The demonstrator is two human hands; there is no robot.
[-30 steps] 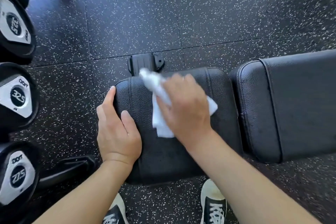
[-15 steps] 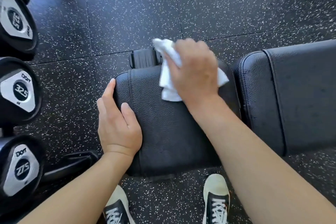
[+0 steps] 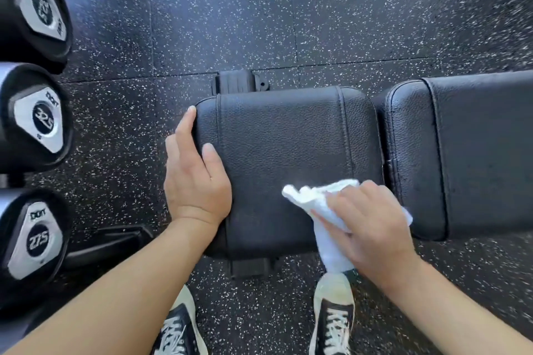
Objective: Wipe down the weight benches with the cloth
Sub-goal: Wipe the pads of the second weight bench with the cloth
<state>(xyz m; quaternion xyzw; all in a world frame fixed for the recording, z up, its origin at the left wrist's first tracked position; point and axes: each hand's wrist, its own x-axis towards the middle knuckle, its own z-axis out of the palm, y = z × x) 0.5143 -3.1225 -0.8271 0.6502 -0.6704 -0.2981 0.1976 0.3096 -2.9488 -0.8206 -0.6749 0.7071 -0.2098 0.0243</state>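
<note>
Right hand (image 3: 367, 228) grips the white cloth (image 3: 320, 204) on the bench (image 3: 282, 135) near edge; left hand (image 3: 196, 179) lies flat, fingers straight.

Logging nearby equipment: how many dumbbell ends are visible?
3 clearly, stacked along the left edge: top dumbbell end, middle dumbbell end, bottom dumbbell end. A dark shape above may be another, cropped.

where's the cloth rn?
Head view: the white cloth is under the right hand on the seat pad's near right corner, hanging over the near edge above the right shoe.
</note>
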